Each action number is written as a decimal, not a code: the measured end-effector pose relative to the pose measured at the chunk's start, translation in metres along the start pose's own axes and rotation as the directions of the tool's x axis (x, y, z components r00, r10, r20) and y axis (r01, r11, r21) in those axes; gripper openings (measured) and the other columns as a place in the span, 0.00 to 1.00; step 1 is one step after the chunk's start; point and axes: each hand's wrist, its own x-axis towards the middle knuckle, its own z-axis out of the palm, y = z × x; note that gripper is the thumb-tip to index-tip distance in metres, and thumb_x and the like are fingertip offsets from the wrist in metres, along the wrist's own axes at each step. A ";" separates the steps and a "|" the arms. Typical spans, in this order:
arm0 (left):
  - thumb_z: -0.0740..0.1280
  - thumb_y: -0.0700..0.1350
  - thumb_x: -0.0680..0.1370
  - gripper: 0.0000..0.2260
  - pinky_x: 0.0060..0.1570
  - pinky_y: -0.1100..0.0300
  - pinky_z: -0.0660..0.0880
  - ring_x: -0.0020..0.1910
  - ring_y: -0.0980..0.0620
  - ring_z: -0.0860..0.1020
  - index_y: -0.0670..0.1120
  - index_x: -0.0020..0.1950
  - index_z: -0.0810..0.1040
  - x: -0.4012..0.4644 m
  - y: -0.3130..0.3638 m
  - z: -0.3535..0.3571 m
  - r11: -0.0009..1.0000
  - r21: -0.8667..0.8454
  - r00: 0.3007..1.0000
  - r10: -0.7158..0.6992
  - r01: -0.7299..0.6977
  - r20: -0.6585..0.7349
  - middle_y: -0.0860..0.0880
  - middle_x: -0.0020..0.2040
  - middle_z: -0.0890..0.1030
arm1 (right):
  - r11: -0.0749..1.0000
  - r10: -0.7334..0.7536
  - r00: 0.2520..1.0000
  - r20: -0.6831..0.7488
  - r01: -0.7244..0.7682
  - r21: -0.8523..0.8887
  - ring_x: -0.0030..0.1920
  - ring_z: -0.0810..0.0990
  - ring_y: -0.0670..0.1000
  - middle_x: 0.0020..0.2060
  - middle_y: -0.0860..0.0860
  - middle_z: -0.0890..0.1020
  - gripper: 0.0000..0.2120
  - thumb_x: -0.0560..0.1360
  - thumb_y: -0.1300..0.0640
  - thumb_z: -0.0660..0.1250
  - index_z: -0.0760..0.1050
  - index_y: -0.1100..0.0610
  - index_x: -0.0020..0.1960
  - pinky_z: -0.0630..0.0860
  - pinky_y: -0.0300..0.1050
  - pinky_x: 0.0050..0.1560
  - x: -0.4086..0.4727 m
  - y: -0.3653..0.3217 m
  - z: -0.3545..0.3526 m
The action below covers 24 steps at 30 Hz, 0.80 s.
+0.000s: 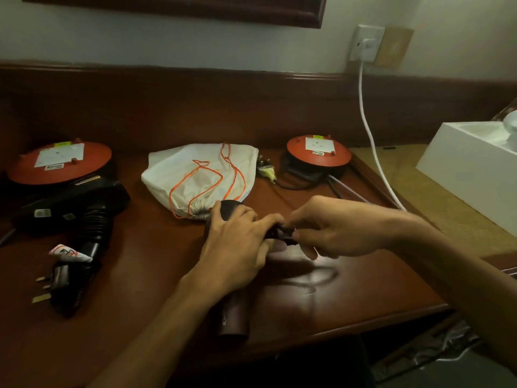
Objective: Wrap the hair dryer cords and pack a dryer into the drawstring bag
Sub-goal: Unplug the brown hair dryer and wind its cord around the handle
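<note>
Two hair dryers lie on the dark wooden desk (156, 264). Nearer one, a dark dryer (233, 317), sits mid-desk with its barrel pointing toward the front edge; the left hand (237, 242) rests over its body, fingers curled around it. Right hand (321, 233) meets the left above the dryer, thumb and fingertips pinching a black piece (cord or plug, too dark to tell which) (285, 233). A loop of dark cord (316, 278) trails on the wood just below the hands.

Second dryer (81, 217), black, lies at left, plug (53, 287) with bare pins near its handle, cord bundled there. White drawstring bag (201, 175) with orange cords lies behind the hands, its gathered mouth touching the held dryer's rear. Two orange cable reels flank the bag: left reel (60, 162), right reel (317, 154). White cable (369, 130) runs down from a wall socket (366, 43). White box (475, 169) at far right.
</note>
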 end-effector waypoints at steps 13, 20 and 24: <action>0.59 0.61 0.79 0.23 0.69 0.34 0.60 0.59 0.61 0.68 0.71 0.75 0.62 -0.016 -0.031 0.003 0.924 -0.378 0.968 -0.136 0.048 -0.210 0.61 0.54 0.75 | 0.987 -0.144 0.951 -0.272 0.118 -0.109 0.34 0.77 0.54 0.34 0.48 0.77 0.20 0.84 0.52 0.56 0.62 0.41 0.75 0.74 0.52 0.34 -0.021 -0.010 0.059; 0.55 0.69 0.79 0.22 0.68 0.36 0.64 0.65 0.61 0.71 0.64 0.67 0.77 -0.021 -0.038 0.000 0.813 -0.581 0.967 -0.110 -0.044 -0.229 0.64 0.58 0.79 | 0.983 -0.177 0.916 -0.360 0.185 -0.013 0.33 0.77 0.52 0.34 0.49 0.79 0.23 0.83 0.56 0.60 0.68 0.29 0.67 0.74 0.45 0.35 -0.013 0.013 0.079; 0.64 0.67 0.76 0.19 0.68 0.39 0.66 0.62 0.68 0.69 0.64 0.64 0.80 -0.020 -0.030 0.003 0.848 -0.531 0.948 -0.167 -0.002 -0.271 0.67 0.55 0.79 | 0.992 -0.044 0.909 -0.414 0.089 0.091 0.32 0.79 0.50 0.33 0.50 0.81 0.11 0.82 0.52 0.62 0.77 0.49 0.43 0.77 0.51 0.35 -0.005 0.027 0.086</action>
